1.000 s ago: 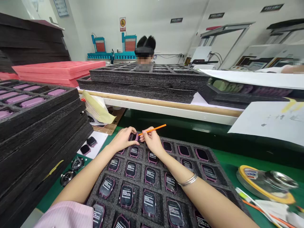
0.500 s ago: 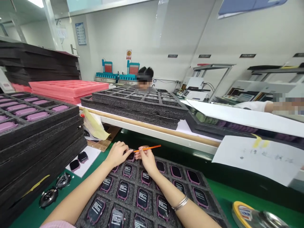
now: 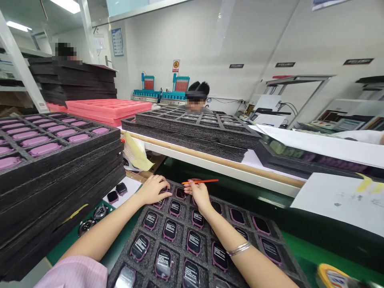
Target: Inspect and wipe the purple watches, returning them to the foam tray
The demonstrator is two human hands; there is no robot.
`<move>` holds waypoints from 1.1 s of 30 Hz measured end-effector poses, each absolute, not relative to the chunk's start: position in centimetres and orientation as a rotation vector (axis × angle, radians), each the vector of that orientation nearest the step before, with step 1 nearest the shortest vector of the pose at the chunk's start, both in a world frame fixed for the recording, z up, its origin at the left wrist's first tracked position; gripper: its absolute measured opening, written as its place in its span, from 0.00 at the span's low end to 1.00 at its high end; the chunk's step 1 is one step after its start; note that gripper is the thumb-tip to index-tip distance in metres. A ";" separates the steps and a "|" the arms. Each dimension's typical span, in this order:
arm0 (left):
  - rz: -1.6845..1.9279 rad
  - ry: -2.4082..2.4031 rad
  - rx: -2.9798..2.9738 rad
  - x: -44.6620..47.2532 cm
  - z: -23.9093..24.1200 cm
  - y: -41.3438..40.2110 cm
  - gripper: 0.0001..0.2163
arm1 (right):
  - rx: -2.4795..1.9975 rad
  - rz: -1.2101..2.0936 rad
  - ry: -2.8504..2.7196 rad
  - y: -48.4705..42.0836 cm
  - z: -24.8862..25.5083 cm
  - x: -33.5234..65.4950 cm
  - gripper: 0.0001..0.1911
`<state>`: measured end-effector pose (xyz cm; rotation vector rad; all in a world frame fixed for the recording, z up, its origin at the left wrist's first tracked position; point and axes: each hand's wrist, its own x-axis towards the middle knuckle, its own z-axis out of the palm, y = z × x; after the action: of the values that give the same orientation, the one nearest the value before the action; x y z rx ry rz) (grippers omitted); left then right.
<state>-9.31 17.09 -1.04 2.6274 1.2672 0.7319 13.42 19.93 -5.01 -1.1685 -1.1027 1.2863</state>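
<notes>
A black foam tray [image 3: 129,245] lies before me, its pockets holding several purple-framed smartwatches [image 3: 193,242], many with lines of white text on dark screens. My left hand [image 3: 153,189] is at the tray's far left corner. Its thumb and fingers are apart, bent over a watch that they partly cover. My right hand [image 3: 198,194] pinches a thin orange stick [image 3: 207,181], which points to the right. Its fingertips are beside a dark-screened watch [image 3: 180,193] in the far row. Whether they touch it I cannot tell.
Stacked foam trays [image 3: 90,176] with purple watch parts rise at left. Two watches lie on white paper [image 3: 132,189], near round dark parts [image 3: 86,227]. A shelf edge [image 3: 216,162] crosses ahead, bearing more trays. A yellow-rimmed roll [image 3: 333,276] is at lower right. Other people are beyond.
My view has swung left. My left hand has come off the watch beside my right hand and moved left to the corner one. The orange stick stays in my right hand.
</notes>
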 end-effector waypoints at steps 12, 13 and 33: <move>0.939 1.092 2.376 -10.9 -2.8 18.5 0.13 | -1.118 1.287 -1.275 20.0 -5.3 8.7 0.17; 0.946 1.103 2.354 -10.9 -2.8 18.5 0.13 | -1.113 1.287 -1.284 20.0 -5.3 8.6 0.17; 0.965 1.222 2.147 -10.8 -3.1 18.1 0.28 | -1.125 1.225 -1.349 19.3 -5.2 8.3 0.18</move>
<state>-10.82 18.11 -3.11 2.1469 1.2216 0.9654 8.32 19.28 -5.15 -1.1252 -1.3490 1.2253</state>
